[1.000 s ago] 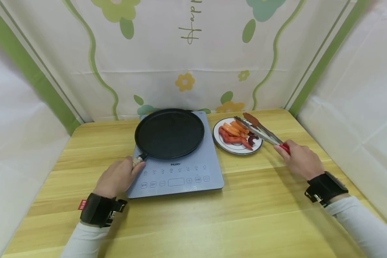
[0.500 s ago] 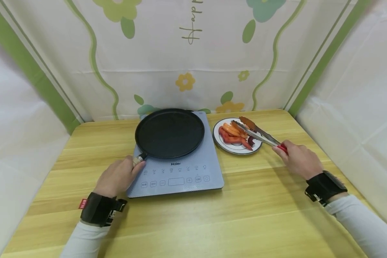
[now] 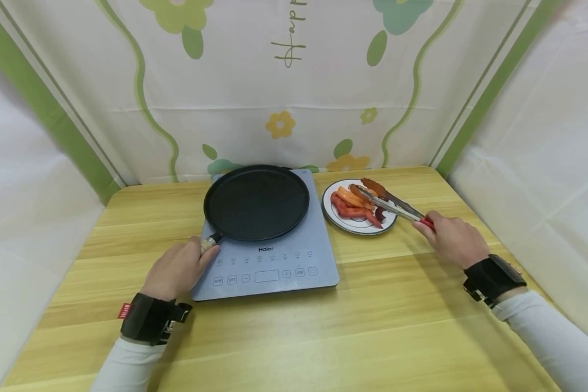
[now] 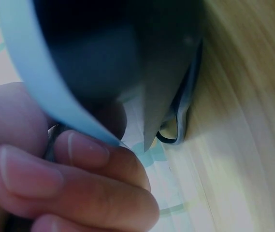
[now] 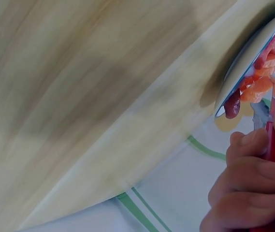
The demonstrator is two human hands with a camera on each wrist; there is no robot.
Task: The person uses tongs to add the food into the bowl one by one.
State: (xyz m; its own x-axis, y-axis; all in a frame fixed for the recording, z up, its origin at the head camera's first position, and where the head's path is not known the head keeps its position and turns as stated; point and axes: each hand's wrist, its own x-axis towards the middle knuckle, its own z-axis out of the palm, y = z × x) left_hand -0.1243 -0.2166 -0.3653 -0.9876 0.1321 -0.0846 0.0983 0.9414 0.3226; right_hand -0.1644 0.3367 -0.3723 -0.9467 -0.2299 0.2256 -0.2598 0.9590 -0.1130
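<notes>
The flat pan (image 3: 257,202) is black on a blue-grey induction cooker (image 3: 299,245). Right of the cooker, red, orange and maroon food strips (image 3: 350,198) colour a white, dark-rimmed plate (image 3: 340,221); the tongs (image 3: 399,210) are red-handled, rust-tipped. Yellow grain streaks the bench (image 3: 323,337); behind the cooker, white cloth (image 3: 225,81) carries green, teal and yellow flowers (image 3: 289,123).

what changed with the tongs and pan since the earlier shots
The tongs shifted slightly left and lower in the head view, further over the food. Nothing was taken hold of or let go. The left grip, pan and plate stayed put.
</notes>
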